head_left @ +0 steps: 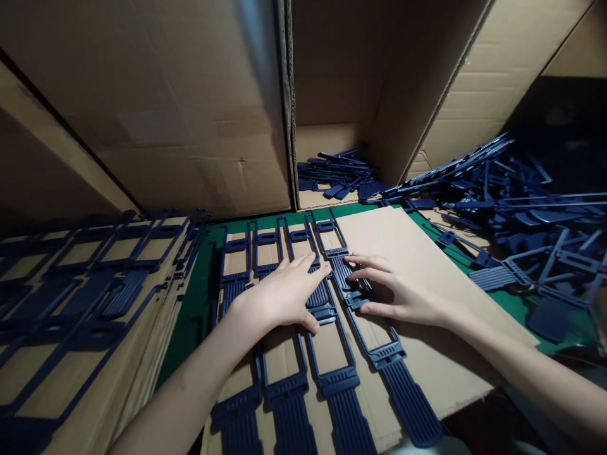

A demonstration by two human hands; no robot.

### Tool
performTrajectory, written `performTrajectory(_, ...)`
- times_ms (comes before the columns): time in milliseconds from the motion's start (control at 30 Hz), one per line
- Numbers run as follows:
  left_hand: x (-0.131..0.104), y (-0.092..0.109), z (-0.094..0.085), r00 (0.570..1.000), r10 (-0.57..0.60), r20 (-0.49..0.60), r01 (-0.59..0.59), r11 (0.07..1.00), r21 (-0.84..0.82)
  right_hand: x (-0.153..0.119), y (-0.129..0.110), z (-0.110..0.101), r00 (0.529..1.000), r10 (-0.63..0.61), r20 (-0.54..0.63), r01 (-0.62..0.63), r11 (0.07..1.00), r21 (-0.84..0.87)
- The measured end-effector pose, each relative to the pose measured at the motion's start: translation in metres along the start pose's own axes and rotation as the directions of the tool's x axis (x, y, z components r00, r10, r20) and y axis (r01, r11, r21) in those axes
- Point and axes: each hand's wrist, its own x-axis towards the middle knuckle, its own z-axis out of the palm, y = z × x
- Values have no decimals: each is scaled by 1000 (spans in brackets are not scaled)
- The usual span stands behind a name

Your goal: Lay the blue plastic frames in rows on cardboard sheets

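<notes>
Dark blue plastic frames with ribbed paddle ends lie side by side on a cardboard sheet (455, 354). My left hand (279, 294) rests palm down across the middle of the row, its fingers spread over one frame (334, 347) and partly hiding those beneath. At the right end of the row, my right hand (393, 287) has its curved fingers and thumb at the right edge of a slanted frame (410, 401), gripping it near its ribbed middle. That frame's lower paddle reaches past the sheet's front edge.
Stacked cardboard sheets with more frames (114, 303) stand at left. A tangled pile of blue frames (531, 202) lies at right on the green surface (190, 322). Tall cardboard boxes (203, 107) rise behind; an open box holds more blue parts (336, 174).
</notes>
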Motion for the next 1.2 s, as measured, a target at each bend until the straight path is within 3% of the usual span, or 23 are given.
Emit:
performTrajectory(400, 1, -2, 2, 1000, 22, -11, -22, 1000, -20, -1, -1, -1, 997, -66, 26, 67, 997, -31)
performTrajectory(800, 1, -2, 3, 1000, 7, -10, -7, 999, -47, -2, -1, -2, 999, -33, 8, 33, 999, -3)
performTrajectory(1200, 0, -2, 2, 1000, 22, -5, -22, 999, -39, -1, -4, 4, 976, -204, -70, 203, 979, -24)
